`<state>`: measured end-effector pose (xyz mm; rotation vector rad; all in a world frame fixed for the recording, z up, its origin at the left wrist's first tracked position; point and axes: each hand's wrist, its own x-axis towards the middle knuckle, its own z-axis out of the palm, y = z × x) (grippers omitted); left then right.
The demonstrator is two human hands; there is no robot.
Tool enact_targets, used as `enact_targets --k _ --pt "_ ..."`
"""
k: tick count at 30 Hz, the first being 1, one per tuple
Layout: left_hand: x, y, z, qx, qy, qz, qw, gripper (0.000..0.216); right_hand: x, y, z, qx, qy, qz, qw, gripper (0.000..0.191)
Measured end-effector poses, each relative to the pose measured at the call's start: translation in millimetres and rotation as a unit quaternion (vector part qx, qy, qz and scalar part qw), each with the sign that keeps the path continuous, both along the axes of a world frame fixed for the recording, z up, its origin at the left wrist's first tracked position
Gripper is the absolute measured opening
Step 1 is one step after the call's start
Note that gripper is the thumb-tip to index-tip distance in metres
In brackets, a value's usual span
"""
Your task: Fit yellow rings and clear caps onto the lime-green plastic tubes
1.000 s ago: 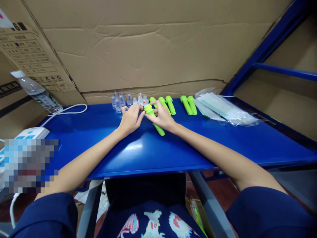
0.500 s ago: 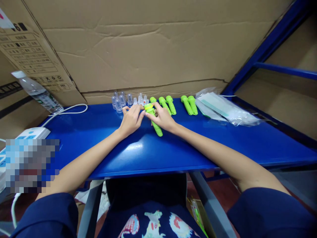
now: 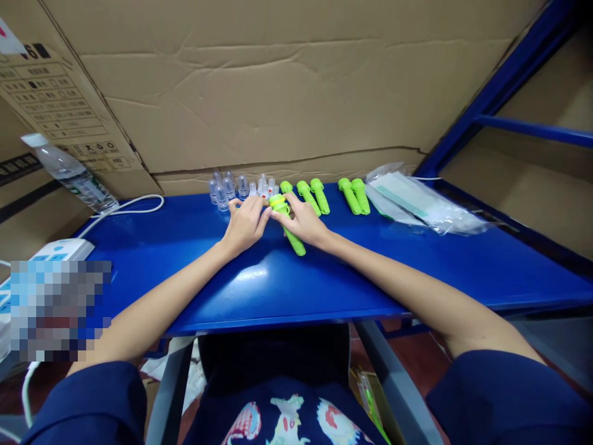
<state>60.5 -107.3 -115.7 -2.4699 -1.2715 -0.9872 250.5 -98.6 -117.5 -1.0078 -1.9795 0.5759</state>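
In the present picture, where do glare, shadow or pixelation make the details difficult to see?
Head view: white glare on the blue table; head view: darker shadow on it near the left hand; head view: pixel blocks hide something by the power strip; head view: the green piece, partly covered by the right hand, looks fairly sharp.

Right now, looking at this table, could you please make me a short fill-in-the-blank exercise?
The table is ____ in colour.
The left hand and right hand are both at a tube coloured ____.
The number of similar tubes right beside the plastic bag is ____.
Behind the table, the wall is made of ____.

Missing words: blue; green; two; cardboard.
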Motion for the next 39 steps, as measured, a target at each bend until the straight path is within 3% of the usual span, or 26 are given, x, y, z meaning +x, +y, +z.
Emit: enact_targets --k 14,21,25,31,35,39 --pt "-0.3 1.6 -1.8 -0.005 0.005 0.001 1.0 0.034 -2.0 1.3 -1.4 -0.035 -0.035 -0.014 0.999 0.032" --pt "0.3 2.0 -3.8 -0.021 -0.005 -0.008 1.0 0.026 0.8 8.4 -7.1 0.05 -0.036 -0.017 0.998 0.043" --pt "1.4 3.9 -5.7 -0.066 -0.054 -0.011 0.996 0.025 0.9 8.2 -7.2 0.058 -0.026 -0.017 0.998 0.046" --pt "2.2 12.9 -11.3 -0.113 -0.177 -0.08 0.974 0.025 -2.0 2.8 -5.5 -0.052 0.055 0.022 0.997 0.059" --pt "4.5 7.3 -6.7 -0.049 -0.22 -0.087 0.97 0.021 -6.6 -1.0 -4.2 -0.103 0.106 0.048 0.988 0.056" --pt "7.4 -2.8 1.3 -0.01 -0.204 -0.069 0.976 0.016 -10.4 -5.4 -5.5 -0.101 0.097 0.022 0.99 0.052"
